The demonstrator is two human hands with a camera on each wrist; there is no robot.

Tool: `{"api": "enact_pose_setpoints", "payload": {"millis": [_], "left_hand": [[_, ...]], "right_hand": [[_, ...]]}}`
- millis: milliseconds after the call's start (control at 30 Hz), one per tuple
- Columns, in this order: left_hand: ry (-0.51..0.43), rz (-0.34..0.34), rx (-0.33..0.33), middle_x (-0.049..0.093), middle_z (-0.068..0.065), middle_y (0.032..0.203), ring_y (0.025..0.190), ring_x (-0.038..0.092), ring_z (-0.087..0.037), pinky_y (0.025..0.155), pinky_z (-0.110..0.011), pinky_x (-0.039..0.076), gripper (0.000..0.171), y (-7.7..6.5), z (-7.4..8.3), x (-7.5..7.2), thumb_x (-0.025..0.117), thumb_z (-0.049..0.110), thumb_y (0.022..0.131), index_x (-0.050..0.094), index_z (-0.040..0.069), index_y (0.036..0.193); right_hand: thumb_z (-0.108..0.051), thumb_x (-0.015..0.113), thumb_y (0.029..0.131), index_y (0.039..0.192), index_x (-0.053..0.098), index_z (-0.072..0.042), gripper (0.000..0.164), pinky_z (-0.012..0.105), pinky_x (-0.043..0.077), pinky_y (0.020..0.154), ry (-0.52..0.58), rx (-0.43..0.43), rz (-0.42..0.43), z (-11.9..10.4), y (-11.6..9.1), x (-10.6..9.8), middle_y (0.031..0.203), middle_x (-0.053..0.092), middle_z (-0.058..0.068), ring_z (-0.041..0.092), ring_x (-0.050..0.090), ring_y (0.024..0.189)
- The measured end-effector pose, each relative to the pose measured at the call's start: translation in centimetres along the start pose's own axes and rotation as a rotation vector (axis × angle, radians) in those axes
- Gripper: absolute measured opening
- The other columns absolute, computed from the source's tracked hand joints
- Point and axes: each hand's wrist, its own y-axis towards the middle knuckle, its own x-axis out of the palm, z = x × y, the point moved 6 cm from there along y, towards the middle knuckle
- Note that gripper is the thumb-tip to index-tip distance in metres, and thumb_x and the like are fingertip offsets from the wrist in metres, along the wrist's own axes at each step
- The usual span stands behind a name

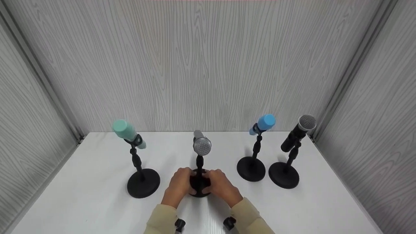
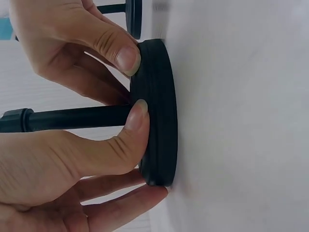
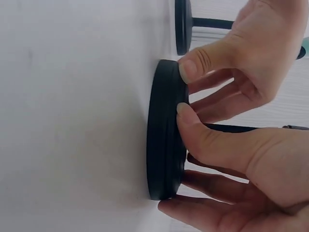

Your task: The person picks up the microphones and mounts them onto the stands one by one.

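Observation:
A silver-headed microphone (image 1: 202, 146) sits in a black desktop stand (image 1: 200, 161) in the middle of the table. Its round base (image 2: 161, 116) is between both hands. My left hand (image 1: 179, 183) grips the base's left side, thumb on top and fingers around the edge. The opposite side is held the same way by my right hand (image 1: 221, 184). In the right wrist view the base (image 3: 163, 135) is seen edge-on, close to the table surface; I cannot tell whether it is fully down. The thumbs lie near the upright pole (image 2: 79, 117).
On the left stands a mint-green microphone (image 1: 123, 129) on a black stand (image 1: 143, 183). To the right are a blue microphone (image 1: 266, 122) and a black one with a silver grille (image 1: 307, 122), each on its own round-based stand. Grey wood-patterned panels (image 1: 201, 65) enclose the white table (image 1: 87, 195).

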Motion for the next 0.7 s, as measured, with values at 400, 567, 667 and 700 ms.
{"api": "enact_pose_setpoints", "payload": {"millis": [400,567,667,700], "left_hand": [[-0.037,-0.039,-0.079,0.065,-0.018,0.111,0.11,0.06,-0.034,0.097,-0.046,0.047,0.059,3.9,-1.0,-0.2,0.087,0.001,0.061,0.061,-0.001,0.114],[-0.014,-0.03,-0.079,0.065,-0.018,0.111,0.109,0.06,-0.034,0.097,-0.045,0.047,0.059,4.9,-1.3,-0.3,0.087,0.002,0.06,0.061,-0.001,0.113],[-0.014,-0.02,-0.086,0.065,-0.018,0.11,0.109,0.06,-0.033,0.097,-0.045,0.047,0.057,5.4,-1.4,-0.4,0.087,0.002,0.061,0.061,-0.002,0.112],[-0.02,-0.012,-0.088,0.065,-0.019,0.11,0.109,0.06,-0.033,0.097,-0.045,0.047,0.056,5.6,-1.4,-0.4,0.086,0.002,0.062,0.061,-0.002,0.112]], "right_hand": [[-0.018,0.08,0.073,0.123,0.064,-0.008,0.053,0.039,0.047,0.096,-0.003,0.093,-0.052,2.4,4.0,0.5,0.118,0.067,0.009,0.027,0.058,0.109],[-0.018,0.08,0.074,0.125,0.062,-0.008,0.056,0.041,0.045,0.099,0.024,0.127,-0.072,2.8,5.1,0.5,0.12,0.066,0.011,0.027,0.055,0.112],[-0.018,0.08,0.074,0.126,0.061,-0.007,0.056,0.042,0.045,0.1,0.03,0.129,-0.075,3.1,5.7,0.3,0.12,0.065,0.012,0.029,0.055,0.114],[-0.018,0.08,0.074,0.126,0.061,-0.007,0.056,0.042,0.044,0.1,0.032,0.126,-0.07,3.2,5.9,0.2,0.12,0.065,0.013,0.03,0.055,0.115]]}}
